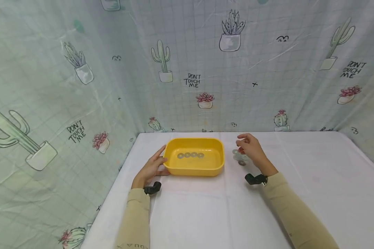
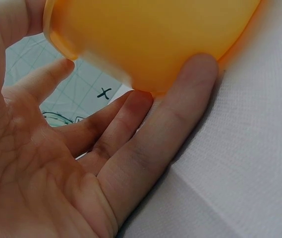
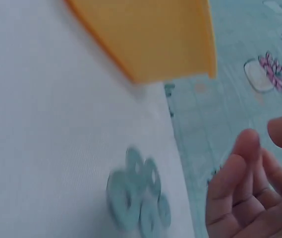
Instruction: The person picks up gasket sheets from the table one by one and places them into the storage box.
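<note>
A yellow rectangular tray (image 1: 194, 172) stands on the white tablecloth with several flat grey rings (image 1: 187, 155), like washers, in a row on its floor. My left hand (image 1: 151, 169) is at the tray's left end. In the left wrist view its largely straight fingers (image 2: 145, 148) touch the outer wall. To the right of the tray, my right hand (image 1: 251, 149) hovers over a cluster of loose rings (image 1: 237, 156). Its fingers are loosely bent, with the thumb apart and nothing visible between them. The right wrist view shows these rings (image 3: 126, 198) blurred, below the tray's outer wall (image 3: 150, 44).
A white cloth (image 1: 202, 214) covers the table. Behind and to the left hangs a pale green curtain (image 1: 180, 114) with printed cactus pots. Black wrist cameras (image 1: 152, 188) sit on both wrists.
</note>
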Available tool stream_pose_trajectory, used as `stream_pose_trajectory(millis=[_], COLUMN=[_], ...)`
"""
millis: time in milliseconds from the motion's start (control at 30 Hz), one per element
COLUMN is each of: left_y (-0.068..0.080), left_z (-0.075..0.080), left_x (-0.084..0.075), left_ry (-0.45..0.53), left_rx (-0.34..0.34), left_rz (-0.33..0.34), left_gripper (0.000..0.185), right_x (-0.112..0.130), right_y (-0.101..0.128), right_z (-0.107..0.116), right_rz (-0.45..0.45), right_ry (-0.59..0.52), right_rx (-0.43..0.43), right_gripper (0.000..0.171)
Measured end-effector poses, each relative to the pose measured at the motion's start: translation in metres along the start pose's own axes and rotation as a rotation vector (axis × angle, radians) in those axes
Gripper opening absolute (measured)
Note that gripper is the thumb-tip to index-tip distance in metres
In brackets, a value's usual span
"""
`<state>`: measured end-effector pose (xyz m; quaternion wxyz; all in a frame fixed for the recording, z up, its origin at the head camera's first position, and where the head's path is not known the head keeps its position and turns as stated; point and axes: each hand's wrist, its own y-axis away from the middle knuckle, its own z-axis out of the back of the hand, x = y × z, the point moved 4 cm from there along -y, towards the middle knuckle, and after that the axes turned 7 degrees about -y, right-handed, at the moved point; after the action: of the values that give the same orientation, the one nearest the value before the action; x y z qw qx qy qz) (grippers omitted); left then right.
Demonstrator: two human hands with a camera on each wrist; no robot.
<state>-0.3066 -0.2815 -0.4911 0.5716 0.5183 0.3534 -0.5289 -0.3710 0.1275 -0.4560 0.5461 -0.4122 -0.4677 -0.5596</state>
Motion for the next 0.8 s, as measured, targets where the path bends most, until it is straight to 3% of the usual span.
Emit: stream_pose_trajectory(millis=[233, 367, 800], left_y=[0.000, -0.001, -0.002], left_z=[0.000, 0.001, 0.001], left_x=[0.000, 0.000, 0.000], left_ry=[-0.012, -0.012, -0.007], left_rx=[0.022, 0.022, -0.002], left_rz=[-0.010, -0.008, 0.012], left_gripper=[0.061, 0.061, 0.061], right_x=[-0.023, -0.030, -0.034], right_y=[0.004, 0.002, -0.001], right_z=[0.020, 0.025, 0.030], right_rz=[0.015, 0.018, 0.051], right_ry=[0.289, 0.398, 0.503], right_rx=[0.052, 0.075, 0.155], right_gripper=[0.037, 0.031, 0.023])
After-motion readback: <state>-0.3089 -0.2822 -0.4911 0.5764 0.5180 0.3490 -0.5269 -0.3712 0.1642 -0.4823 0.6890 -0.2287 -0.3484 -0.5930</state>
